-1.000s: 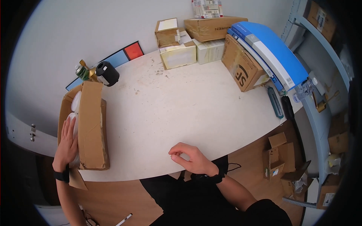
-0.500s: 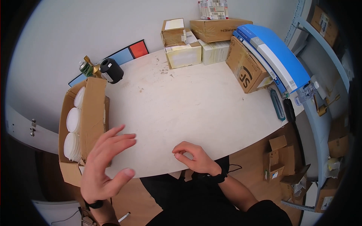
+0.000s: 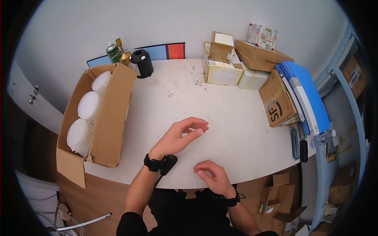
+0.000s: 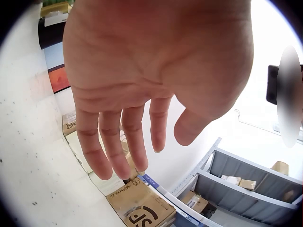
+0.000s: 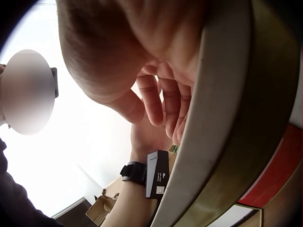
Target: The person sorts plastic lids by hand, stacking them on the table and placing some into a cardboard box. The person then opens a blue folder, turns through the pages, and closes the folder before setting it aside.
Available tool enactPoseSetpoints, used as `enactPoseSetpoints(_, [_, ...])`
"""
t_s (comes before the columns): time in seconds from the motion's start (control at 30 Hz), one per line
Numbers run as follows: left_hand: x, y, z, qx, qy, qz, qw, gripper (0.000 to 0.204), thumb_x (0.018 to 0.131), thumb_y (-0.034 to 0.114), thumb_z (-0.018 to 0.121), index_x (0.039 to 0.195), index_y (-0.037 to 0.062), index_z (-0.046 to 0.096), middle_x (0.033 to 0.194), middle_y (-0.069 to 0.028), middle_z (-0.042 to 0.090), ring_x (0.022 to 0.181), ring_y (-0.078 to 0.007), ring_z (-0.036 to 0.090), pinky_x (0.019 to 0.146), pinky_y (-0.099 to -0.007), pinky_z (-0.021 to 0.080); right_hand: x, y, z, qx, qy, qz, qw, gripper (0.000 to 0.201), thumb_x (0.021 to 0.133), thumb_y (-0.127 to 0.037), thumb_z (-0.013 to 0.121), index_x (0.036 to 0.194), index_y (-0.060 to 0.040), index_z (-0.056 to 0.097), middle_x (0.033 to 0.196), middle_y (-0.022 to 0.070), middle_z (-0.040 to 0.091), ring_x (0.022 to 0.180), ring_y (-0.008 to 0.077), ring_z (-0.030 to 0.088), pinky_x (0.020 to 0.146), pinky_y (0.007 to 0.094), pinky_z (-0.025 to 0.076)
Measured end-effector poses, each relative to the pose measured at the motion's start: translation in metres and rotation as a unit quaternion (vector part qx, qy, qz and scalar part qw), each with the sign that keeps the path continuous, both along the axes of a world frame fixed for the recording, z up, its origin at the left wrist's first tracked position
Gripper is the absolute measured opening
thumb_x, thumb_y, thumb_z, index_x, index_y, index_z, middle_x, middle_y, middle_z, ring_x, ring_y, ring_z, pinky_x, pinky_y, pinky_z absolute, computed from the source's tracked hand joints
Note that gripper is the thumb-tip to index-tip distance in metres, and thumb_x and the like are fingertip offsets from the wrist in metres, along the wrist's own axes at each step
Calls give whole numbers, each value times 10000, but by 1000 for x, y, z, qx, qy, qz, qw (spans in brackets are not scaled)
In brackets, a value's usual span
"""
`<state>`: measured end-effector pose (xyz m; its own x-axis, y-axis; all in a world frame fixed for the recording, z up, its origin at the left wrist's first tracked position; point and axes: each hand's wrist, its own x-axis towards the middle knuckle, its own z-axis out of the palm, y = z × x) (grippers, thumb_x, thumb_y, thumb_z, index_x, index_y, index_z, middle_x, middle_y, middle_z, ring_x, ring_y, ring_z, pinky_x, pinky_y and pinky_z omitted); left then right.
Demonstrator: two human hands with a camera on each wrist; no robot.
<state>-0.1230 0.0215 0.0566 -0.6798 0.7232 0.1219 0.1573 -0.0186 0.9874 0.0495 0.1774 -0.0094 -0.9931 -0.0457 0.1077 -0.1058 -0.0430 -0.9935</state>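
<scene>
Now the left hand (image 3: 175, 137) no longer reaches into the box (image 3: 112, 118) on the left of the table (image 3: 169, 94), and, like the right hand (image 3: 215, 179), it grasps nothing, so handling seems paused.

Brown ctn (image 4: 137, 201) w/ "SF" & "EXPRESS"; back ctn (image 3: 258, 56) reads "NJIREN".

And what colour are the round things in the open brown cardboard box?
The round things are white, clearest in the head view.

The carton (image 3: 112, 118) is brown, its containers (image 3: 88, 105) white
</scene>
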Motion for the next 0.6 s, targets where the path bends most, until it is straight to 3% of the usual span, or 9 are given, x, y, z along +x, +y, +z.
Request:
enactPoseSetpoints(0.13, [-11, 1, -22, -39, -5, 60, 997, 278, 1045, 179, 635, 1290, 53, 671, 1173, -75, 741, 1090, -150, 683, 941, -310, 525, 1, 5, 4, 13, -21, 13, 1000, 137, 1014, -29, 638, 1128, 36, 678, 1086, 92, 693, 997, 172, 656, 924, 309, 522])
enactPoseSetpoints(0.3, [-23, -3, -52, -57, 16, 12, 998, 279, 1048, 215, 642, 1265, 43, 674, 1077, -98, 754, 1004, -168, 694, 885, -337, 555, -1, 3, 5, -31, -32, 20, 999, 165, 1023, 5, 595, 1165, 51, 666, 1143, 142, 677, 1044, 217, 670, 952, 344, 538])
enactPoseSetpoints(0.5, [-33, -4, -58, -66, 65, 54, 994, 237, 1037, 187, 634, 1211, 32, 678, 1041, -144, 749, 915, -222, 713, 822, -354, 575, -19, 22, 33, 19, -78, 93, 992, 173, 1016, -6, 599, 1166, 49, 664, 1146, 147, 682, 1046, 226, 676, 964, 358, 537])
enactPoseSetpoints(0.57, [-31, -2, -58, -84, 108, 73, 988, 220, 1023, 172, 630, 1185, 33, 682, 1027, -146, 745, 902, -243, 711, 813, -363, 571, -33, 38, 50, 102, -12, 69, 992, 177, 1008, -27, 601, 1155, 48, 663, 1122, 152, 696, 1036, 233, 677, 949, 373, 536])
enactPoseSetpoints(0.6, [-30, -2, -58, -104, 153, 83, 979, 203, 1009, 156, 626, 1160, 34, 686, 1013, -147, 741, 890, -264, 710, 803, -371, 566, -39, 42, 61, 93, 3, 48, 994, 177, 1007, -41, 597, 1147, 47, 662, 1108, 154, 701, 1030, 237, 678, 941, 377, 536])
